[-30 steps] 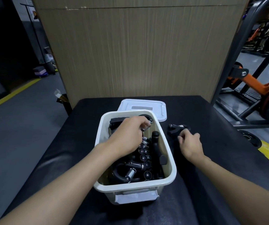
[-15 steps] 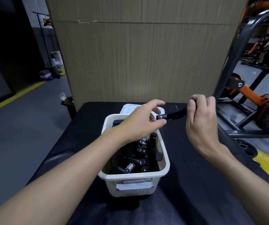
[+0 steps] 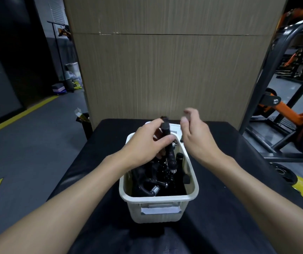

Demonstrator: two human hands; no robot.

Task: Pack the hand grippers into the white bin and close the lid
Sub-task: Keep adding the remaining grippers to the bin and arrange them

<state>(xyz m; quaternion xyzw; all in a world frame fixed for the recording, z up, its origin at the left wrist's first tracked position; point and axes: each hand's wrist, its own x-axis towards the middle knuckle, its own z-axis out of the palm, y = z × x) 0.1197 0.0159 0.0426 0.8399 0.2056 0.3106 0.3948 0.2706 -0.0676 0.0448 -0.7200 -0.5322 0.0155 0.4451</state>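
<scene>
Head view is showing the left hand (image 3: pixel 147 142) curling its fingers and thumb round one handle of a black hand gripper (image 3: pixel 170 153), holding it nearly upright over the far half of the white bin (image 3: pixel 158 198), its lower end dipping among the other grippers (image 3: pixel 156 182) lying inside. The right hand (image 3: pixel 196 136) is hovering just beside it above the bin's far right corner, fingers loosely bent and blurred, gripping nothing visible. The lid (image 3: pixel 175 128) is lying on the black table (image 3: pixel 220 180) behind the bin, mostly hidden by both hands
</scene>
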